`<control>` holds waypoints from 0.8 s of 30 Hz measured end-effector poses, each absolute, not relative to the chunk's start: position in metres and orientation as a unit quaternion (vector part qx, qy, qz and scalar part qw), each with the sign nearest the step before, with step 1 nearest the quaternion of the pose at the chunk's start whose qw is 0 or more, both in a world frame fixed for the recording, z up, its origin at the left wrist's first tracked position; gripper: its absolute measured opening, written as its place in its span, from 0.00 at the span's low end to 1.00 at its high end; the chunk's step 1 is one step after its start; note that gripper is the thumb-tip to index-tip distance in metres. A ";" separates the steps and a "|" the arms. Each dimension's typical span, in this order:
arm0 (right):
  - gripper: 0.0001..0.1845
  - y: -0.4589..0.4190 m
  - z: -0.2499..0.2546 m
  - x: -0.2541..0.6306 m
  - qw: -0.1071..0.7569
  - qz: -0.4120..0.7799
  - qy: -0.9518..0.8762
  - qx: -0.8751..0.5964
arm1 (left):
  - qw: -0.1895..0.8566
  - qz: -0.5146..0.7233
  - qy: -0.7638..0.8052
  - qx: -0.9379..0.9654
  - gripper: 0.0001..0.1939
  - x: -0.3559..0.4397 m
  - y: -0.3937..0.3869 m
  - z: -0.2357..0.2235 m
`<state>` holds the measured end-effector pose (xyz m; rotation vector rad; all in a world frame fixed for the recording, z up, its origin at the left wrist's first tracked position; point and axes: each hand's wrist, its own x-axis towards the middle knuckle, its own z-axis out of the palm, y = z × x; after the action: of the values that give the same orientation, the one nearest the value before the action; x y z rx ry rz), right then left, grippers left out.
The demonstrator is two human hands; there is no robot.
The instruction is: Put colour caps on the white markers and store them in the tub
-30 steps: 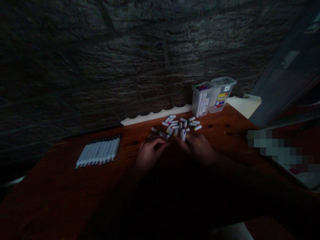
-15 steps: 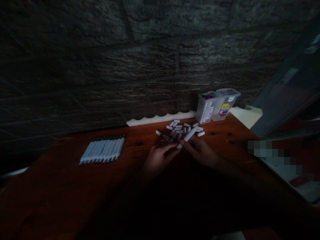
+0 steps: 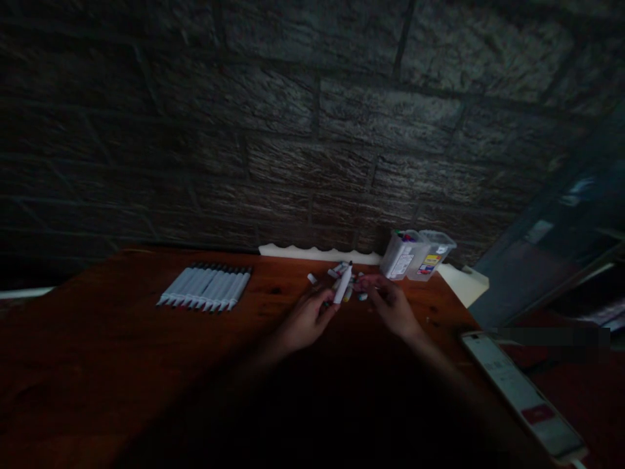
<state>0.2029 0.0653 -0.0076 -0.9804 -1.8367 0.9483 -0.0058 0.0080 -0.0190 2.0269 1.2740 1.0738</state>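
My left hand (image 3: 312, 316) is closed around the lower end of a white marker (image 3: 344, 285). This uncapped marker stands tilted, its dark tip pointing up. Just right of it, my right hand (image 3: 388, 303) reaches in over a pile of loose white marker caps (image 3: 333, 273), thumb and fingers apart. Its fingertips are at the caps, and the dim light hides whether they touch one. Both hands and the marker cover part of the pile. Off to the left, several white markers (image 3: 205, 286) lie side by side in a neat row.
Two clear plastic boxes stand against the stone wall (image 3: 273, 156): one with markers (image 3: 400, 257), one beside it with a yellow label (image 3: 430, 264). A phone (image 3: 522, 394) lies at the right of the wooden table (image 3: 117, 345). Pale scalloped-edged paper (image 3: 317, 253) runs along the wall.
The marker has passed from my right hand to my left and now points tip up. My right hand has shifted to the caps. The view has tilted up, showing more wall.
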 end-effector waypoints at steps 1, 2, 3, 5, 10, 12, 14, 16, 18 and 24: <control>0.19 0.077 -0.003 0.203 0.402 0.323 -0.742 -0.428 | 0.277 0.417 0.467 0.729 0.09 -0.007 0.010 -0.021; 0.20 0.090 0.002 0.203 0.369 0.255 -0.760 -0.471 | 0.303 0.442 0.463 0.706 0.10 -0.008 0.012 -0.022; 0.20 0.104 0.008 0.202 0.302 0.182 -0.787 -0.506 | 0.334 0.466 0.455 0.682 0.10 -0.008 0.014 -0.023; 0.16 0.130 0.018 0.195 0.247 0.140 -0.807 -0.518 | 0.396 0.503 0.437 0.632 0.12 -0.009 0.017 -0.024; 0.11 0.167 0.025 0.165 0.117 0.087 -0.840 -0.522 | 0.504 0.527 0.390 0.562 0.19 -0.009 0.018 -0.020; 0.08 0.172 0.023 0.155 0.068 0.080 -0.849 -0.518 | 0.520 0.529 0.375 0.556 0.18 -0.009 0.017 -0.020; 0.08 0.174 0.023 0.148 0.042 0.079 -0.853 -0.514 | 0.515 0.531 0.369 0.562 0.17 -0.009 0.017 -0.019; 0.07 0.174 0.024 0.146 0.050 0.086 -0.853 -0.512 | 0.504 0.530 0.365 0.576 0.14 -0.010 0.017 -0.019; 0.07 0.169 0.027 0.151 0.089 0.101 -0.849 -0.511 | 0.496 0.521 0.367 0.590 0.11 -0.011 0.017 -0.019; 0.20 0.124 0.016 0.199 0.284 0.234 -0.789 -0.492 | 0.453 0.469 0.452 0.609 0.18 -0.011 0.012 -0.020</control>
<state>0.1990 0.1242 0.0161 -1.3158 -2.1123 0.6251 -0.0113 0.0117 -0.0201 1.5035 1.1159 1.1589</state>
